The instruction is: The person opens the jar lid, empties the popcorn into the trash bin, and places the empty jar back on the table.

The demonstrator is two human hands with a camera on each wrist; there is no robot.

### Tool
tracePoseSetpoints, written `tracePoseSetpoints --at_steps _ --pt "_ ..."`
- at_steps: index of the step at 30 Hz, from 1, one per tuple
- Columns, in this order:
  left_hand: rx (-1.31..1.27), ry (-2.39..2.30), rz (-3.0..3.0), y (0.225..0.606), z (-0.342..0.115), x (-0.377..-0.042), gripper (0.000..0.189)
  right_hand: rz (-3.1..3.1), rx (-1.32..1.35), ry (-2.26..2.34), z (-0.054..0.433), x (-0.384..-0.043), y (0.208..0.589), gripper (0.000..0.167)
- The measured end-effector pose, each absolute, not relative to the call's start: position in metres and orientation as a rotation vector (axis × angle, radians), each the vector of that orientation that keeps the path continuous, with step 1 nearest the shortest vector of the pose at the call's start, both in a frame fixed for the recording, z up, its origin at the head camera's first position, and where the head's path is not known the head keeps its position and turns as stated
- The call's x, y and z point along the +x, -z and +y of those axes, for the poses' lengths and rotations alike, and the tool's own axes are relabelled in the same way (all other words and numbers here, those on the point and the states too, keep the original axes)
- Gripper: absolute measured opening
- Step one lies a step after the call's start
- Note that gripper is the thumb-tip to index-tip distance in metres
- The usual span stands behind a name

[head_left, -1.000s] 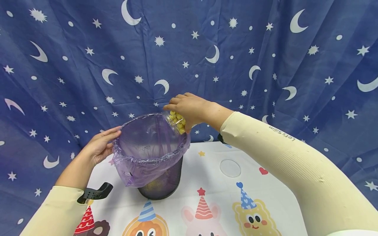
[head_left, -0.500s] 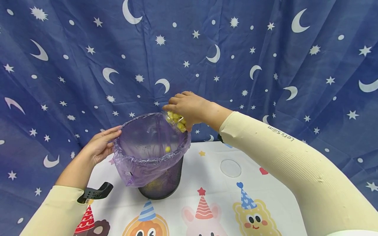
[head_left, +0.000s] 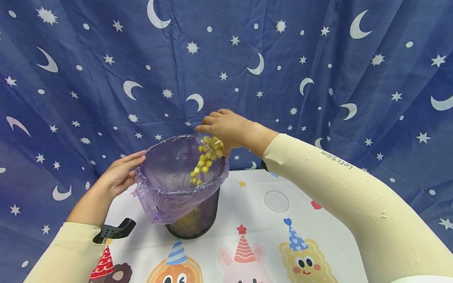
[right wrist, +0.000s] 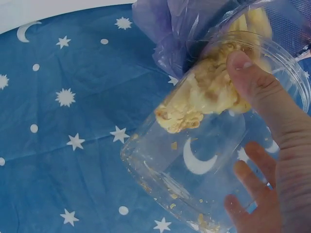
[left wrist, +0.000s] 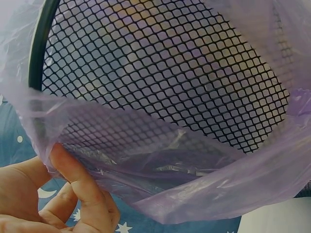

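Note:
In my right hand, a clear plastic jar is held tipped with its mouth over the waste bin; the thumb lies across its side. Yellow popcorn spills from the mouth into the bin, and more popcorn sits near the jar's opening. The black mesh waste bin is lined with a purple translucent bag folded over its rim. My left hand touches the rim's left side, fingers fairly straight against the bag. Up close, a fingertip presses the bag.
A round clear lid lies on the white tablecloth to the right of the bin. Cartoon party figures are printed on the cloth. Behind it hangs a blue curtain with moons and stars.
The popcorn was all in the jar a second ago; one piece then dropped, and now a stream of pieces falls into the bin. Both hands have stayed nearly in place.

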State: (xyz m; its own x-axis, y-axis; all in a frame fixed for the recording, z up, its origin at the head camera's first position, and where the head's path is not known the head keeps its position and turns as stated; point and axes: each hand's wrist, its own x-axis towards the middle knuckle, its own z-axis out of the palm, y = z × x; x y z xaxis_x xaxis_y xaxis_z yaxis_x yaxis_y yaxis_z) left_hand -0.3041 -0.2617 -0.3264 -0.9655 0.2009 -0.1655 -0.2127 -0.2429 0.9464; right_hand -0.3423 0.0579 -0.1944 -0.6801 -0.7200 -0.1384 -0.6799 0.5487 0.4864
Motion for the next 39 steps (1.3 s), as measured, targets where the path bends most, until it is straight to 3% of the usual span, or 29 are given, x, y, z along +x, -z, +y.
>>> tracePoseSetpoints --at_steps 39 --pt "-0.029 -2.301 1.714 0.327 -0.2624 -0.3065 0.017 -2.605 1.298 0.793 0.0513 -0.3378 0.1977 0.109"
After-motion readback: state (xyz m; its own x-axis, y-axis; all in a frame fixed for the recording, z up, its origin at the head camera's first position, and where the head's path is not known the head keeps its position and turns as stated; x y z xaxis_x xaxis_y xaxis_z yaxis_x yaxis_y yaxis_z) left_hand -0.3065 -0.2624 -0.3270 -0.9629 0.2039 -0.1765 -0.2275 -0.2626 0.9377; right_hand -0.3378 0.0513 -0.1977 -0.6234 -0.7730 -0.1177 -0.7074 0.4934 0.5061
